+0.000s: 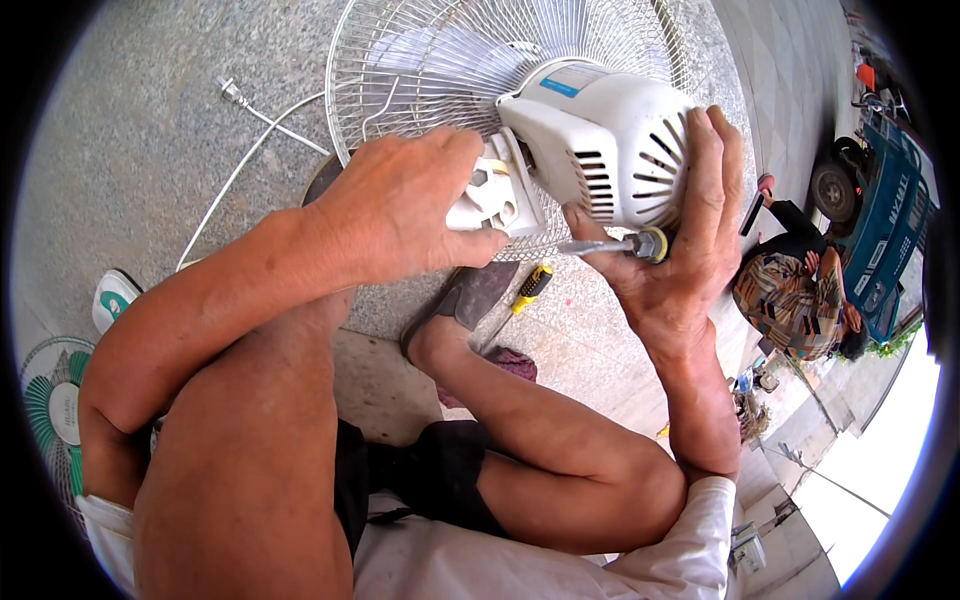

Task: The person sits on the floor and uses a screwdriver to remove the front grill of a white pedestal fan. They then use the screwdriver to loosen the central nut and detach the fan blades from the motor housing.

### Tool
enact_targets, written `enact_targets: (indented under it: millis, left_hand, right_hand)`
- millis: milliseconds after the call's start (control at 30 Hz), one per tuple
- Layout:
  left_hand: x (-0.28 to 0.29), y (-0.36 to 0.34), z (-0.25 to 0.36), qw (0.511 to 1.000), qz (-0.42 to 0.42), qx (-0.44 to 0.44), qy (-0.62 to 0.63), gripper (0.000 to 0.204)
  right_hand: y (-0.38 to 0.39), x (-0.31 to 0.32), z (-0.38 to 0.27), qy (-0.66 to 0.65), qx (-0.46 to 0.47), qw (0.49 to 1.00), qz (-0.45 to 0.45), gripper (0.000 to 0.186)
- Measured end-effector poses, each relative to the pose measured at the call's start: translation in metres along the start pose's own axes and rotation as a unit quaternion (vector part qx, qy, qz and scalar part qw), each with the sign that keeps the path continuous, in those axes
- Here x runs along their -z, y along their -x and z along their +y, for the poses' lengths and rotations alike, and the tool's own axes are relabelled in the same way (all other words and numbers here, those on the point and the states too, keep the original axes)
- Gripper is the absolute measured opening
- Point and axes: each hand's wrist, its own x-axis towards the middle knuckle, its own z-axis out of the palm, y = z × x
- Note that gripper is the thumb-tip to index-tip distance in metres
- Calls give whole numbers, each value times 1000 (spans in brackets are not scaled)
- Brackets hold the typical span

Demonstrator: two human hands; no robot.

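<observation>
A white wire fan guard (385,45) lies at the top of the view, with a white motor housing (615,120) with slotted vents on it. My left hand (400,200) is closed on a white plastic bracket piece (498,195) beside the housing, fingers over its left side. My right hand (670,270) wraps round the housing's right end and also holds a screwdriver (645,245) in its palm, the metal shank pointing left below the housing.
A white cord with plug (232,92) lies at upper left, another green-bladed fan (65,415) at lower left. A yellow screwdriver (532,288) and purple cloth (510,365) lie near my foot. At right, a person in patterned clothing (785,300) is beside a dark teal vehicle (880,230).
</observation>
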Motion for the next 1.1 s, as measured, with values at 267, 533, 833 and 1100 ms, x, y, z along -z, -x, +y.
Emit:
enact_targets:
  millis: [267,533,833,1100]
  left_hand:
    - [-2,0,-4,999,25,-18,26,51]
    - [-2,0,-2,999,21,-3,25,52]
    - [2,0,3,1000,14,-7,18,52]
    - [57,-30,-2,996,-56,-64,-35,55]
  right_hand:
    - [7,-7,0,6,-25,999,34,115]
    - [4,3,-7,15,-85,996,-16,123]
    - [11,-13,-5,26,-60,997,42,123]
    - [11,-12,-6,20,-85,995,46,119]
